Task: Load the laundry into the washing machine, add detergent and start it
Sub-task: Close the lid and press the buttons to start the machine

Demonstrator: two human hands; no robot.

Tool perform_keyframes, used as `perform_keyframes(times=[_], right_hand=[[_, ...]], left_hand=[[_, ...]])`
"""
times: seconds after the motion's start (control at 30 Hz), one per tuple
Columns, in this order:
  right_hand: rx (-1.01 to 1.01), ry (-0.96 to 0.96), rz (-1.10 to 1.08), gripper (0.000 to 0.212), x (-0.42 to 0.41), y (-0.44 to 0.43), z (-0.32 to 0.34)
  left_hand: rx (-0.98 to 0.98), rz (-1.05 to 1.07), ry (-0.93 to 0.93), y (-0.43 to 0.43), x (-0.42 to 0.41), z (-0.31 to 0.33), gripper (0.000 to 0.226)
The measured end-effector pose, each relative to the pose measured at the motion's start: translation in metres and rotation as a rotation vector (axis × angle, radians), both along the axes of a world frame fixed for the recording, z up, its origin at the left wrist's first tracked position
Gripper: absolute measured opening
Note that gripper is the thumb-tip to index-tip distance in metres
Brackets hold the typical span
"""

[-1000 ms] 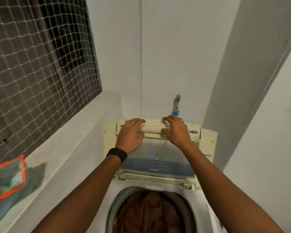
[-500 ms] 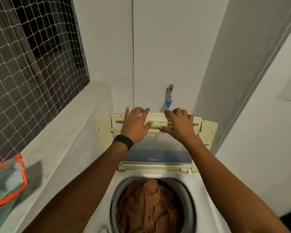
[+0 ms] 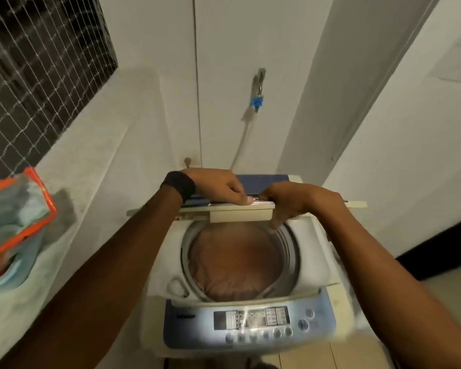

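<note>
A top-loading washing machine [image 3: 314,262] stands in the corner below me. Brown laundry [image 3: 232,262] fills its round drum. The folding cream and blue lid [image 3: 240,213] hangs half lowered over the back of the drum. My left hand [image 3: 216,186] lies on top of the lid's front edge, fingers bent over it. My right hand [image 3: 293,201] grips the same edge at its right end, thumb underneath. The blue control panel [image 3: 250,323] with buttons and a display faces me at the front.
An orange-edged bag [image 3: 16,222] with pale blue contents sits on the grey ledge [image 3: 91,161] at left, under a netted window [image 3: 37,62]. A tap [image 3: 258,83] with a blue fitting and white hose hangs on the back wall. A white wall rises at right.
Both hands have pulled the lid down from upright against the wall to half closed over the drum. The view has dropped, bringing the control panel into sight.
</note>
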State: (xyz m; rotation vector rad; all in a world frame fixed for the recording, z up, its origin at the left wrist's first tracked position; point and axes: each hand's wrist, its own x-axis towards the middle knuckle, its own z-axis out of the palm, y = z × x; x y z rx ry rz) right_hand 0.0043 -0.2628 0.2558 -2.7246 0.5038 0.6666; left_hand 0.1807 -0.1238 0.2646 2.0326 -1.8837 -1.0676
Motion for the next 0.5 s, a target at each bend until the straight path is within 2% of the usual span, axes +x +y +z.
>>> perform_keyframes(times=[0.1, 0.2, 0.4, 0.5], right_hand=[[0.19, 0.07, -0.011, 0.038, -0.028, 0.018, -0.032], [0.297, 0.165, -0.067, 0.043, -0.051, 0.04, -0.066], [0.324, 0.197, -0.129, 0.035, -0.075, 0.066, -0.139], [0.303, 0.171, -0.158, 0.034, -0.083, 0.072, -0.168]], left_hand=[[0.119, -0.096, 0.025, 0.012, -0.024, -0.047, 0.052], [0.225, -0.145, -0.02, 0.024, -0.053, -0.101, 0.05], [0.201, -0.158, -0.118, 0.048, -0.086, -0.182, 0.025], [0.178, -0.085, -0.115, 0.06, -0.092, -0.209, 0.024]])
